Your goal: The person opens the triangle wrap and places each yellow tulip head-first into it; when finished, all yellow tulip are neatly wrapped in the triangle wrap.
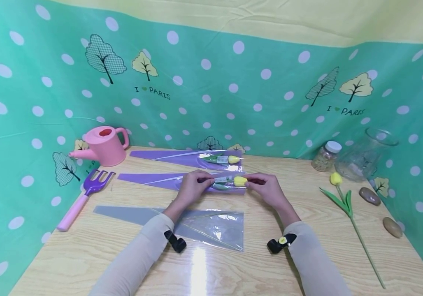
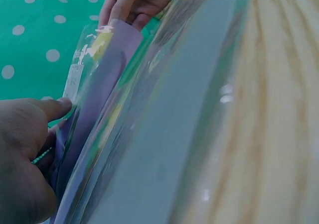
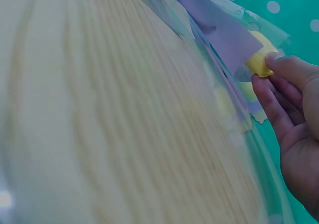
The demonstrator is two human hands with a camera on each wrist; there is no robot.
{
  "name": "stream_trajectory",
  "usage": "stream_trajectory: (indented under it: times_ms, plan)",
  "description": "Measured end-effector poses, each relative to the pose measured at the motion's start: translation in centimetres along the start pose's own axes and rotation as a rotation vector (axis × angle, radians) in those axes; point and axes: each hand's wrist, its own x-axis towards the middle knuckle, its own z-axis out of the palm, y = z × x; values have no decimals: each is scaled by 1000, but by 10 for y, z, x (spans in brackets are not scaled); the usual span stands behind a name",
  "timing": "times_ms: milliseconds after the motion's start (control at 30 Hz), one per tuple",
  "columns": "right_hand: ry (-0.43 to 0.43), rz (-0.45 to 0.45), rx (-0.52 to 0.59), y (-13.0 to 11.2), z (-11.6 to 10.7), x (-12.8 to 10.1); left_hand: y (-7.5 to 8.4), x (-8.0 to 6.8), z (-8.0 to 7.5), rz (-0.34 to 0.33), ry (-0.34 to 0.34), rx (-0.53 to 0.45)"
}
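At nine o'clock on the wooden surface stand a pink watering can and, nearer the front edge, a purple garden fork. Toward the centre, the left hand pinches the middle of a purple flower sleeve, fingers closed on the wrapping where the stem runs. This sleeve lies with its long axis from nine to three o'clock, narrow tip toward the watering can, wide mouth toward three. At that mouth sits the yellow tulip head, and the right hand meets it from the three o'clock side, thumb and fingers curled against the bloom. So the right hand is the nearer to the flower head, the left to the stem. At twelve o'clock lies a second wrapped tulip; at six, an empty clear sleeve. Out at three o'clock rest a bare tulip, a glass vase, a small jar and two stones.
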Motion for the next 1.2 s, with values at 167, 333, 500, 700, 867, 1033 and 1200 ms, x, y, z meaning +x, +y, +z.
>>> stream_trajectory:
  times_ms: [167,333,500,700,867,1033,1200]
  plan:
    - [-16,38,-9,-1,3,4,2,0,-1,7,-1,5]
    - [-19,54,-29,0,5,11,3,2,-1,32,5,15]
    - [-54,55,-32,2,9,18,3,4,1,29,-7,18]
    - [-75,27,-5,5,14,25,0,7,4,18,-18,39]
    - [-47,24,-55,3,9,22,-2,10,3,11,-19,50]
    - [23,56,-78,-4,-9,5,-1,10,0,9,-20,63]
    - [59,66,-97,-16,-22,-22,0,8,-4,-10,-29,87]
